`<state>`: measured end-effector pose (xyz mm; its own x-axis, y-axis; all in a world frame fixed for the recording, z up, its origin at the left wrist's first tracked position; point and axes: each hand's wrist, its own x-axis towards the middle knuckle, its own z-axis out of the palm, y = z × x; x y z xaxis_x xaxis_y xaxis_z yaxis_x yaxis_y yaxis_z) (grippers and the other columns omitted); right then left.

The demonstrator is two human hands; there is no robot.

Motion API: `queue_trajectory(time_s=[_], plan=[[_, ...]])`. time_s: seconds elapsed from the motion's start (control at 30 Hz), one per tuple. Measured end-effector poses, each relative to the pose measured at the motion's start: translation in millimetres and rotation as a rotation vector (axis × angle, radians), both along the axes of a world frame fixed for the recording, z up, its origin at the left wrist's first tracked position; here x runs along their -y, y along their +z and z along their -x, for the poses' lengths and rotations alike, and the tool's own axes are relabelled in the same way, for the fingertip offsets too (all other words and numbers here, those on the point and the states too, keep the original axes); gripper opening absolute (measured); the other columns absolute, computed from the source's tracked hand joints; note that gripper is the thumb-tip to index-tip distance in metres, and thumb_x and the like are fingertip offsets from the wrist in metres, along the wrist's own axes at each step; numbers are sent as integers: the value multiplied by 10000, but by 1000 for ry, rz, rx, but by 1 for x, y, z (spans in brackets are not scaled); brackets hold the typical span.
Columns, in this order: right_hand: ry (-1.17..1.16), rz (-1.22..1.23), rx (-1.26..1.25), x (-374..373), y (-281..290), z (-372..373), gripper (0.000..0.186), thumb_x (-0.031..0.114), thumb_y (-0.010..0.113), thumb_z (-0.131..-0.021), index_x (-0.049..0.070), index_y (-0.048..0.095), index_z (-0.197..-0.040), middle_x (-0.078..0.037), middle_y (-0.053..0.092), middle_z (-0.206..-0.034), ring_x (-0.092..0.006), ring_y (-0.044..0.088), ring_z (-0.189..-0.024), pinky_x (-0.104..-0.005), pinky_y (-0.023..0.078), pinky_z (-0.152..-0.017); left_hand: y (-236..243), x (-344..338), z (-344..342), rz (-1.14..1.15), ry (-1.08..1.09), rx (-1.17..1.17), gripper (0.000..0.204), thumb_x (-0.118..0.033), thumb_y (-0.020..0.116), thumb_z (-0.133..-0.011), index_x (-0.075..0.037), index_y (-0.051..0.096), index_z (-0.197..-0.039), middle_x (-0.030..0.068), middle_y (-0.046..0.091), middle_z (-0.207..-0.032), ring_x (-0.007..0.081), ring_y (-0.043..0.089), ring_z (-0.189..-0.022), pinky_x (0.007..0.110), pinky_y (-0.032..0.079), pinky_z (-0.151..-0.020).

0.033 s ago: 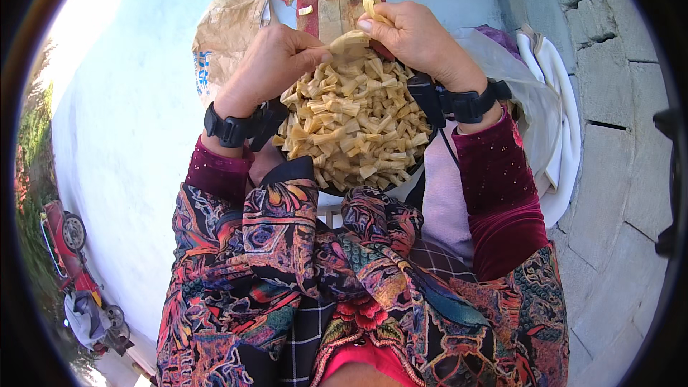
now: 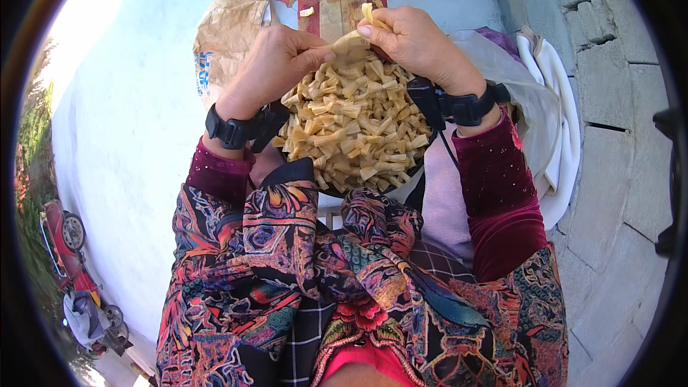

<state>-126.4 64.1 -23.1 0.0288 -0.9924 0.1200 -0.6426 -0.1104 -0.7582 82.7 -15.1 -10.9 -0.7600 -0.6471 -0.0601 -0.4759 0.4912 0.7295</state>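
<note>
Basically, a pale tan folded leaf strip (image 2: 349,43) is pinched between both hands, left hand (image 2: 276,64) and right hand (image 2: 416,43), fingers closed on it, above a dark round bowl (image 2: 423,97) heaped with similar folded pieces (image 2: 351,125).

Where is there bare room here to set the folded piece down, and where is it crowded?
Bare room: the pale blue floor left of the left hand, below the brown paper bag. Crowded: the bowl on the lap is heaped with folded pale pieces, and both hands, the right hand too, meet over its far edge. White cloth fills the right side.

Bright sun, glare upper left, fisheye edges.
</note>
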Motion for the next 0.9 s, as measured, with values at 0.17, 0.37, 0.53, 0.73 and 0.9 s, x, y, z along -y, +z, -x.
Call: queue_trajectory(time_s=[0.17, 0.37, 0.53, 0.73, 0.9], plan=[[-22, -158, 341, -4, 10, -6, 251, 223, 573, -850, -23, 599, -806, -46, 561, -595, -109, 513, -538, -276, 416, -517, 6, -13, 7, 148, 36, -260, 263, -139, 689, -768, 13, 639, -977, 96, 645, -733, 116, 604, -619, 250, 483, -579], [-12, -25, 556, -6, 14, -20, 188, 168, 578, -856, -15, 612, -834, -6, 555, -624, -64, 491, -575, -227, 398, -519, 4, -20, 14, -526, -3, -729, 316, -78, 709, -752, -10, 605, -1043, 47, 620, -993, 91, 586, -881, 230, 491, -749], [98, -209, 711, -11, 20, -23, 190, 172, 557, -880, 0, 615, -825, 14, 545, -644, -53, 482, -567, -203, 388, -508, -1, -22, 15, -422, 59, -708, 216, -65, 656, -805, -25, 609, -1012, 13, 641, -871, 57, 581, -811, 202, 481, -719], [150, -269, 1116, -18, 25, -34, 167, 187, 564, -882, 31, 576, -824, 36, 483, -614, -35, 400, -498, -177, 310, -438, 13, -24, 12, -446, -14, -716, 130, -16, 642, -773, -43, 586, -887, -13, 602, -840, 46, 554, -750, 192, 455, -665], [485, -210, 1462, -37, 33, -39, 128, 135, 573, -860, 40, 546, -779, 21, 440, -592, -45, 352, -476, -192, 266, -422, 22, -36, 7, -879, -297, -966, 110, 18, 610, -759, -62, 561, -817, -4, 564, -857, 76, 532, -747, 196, 431, -676]])
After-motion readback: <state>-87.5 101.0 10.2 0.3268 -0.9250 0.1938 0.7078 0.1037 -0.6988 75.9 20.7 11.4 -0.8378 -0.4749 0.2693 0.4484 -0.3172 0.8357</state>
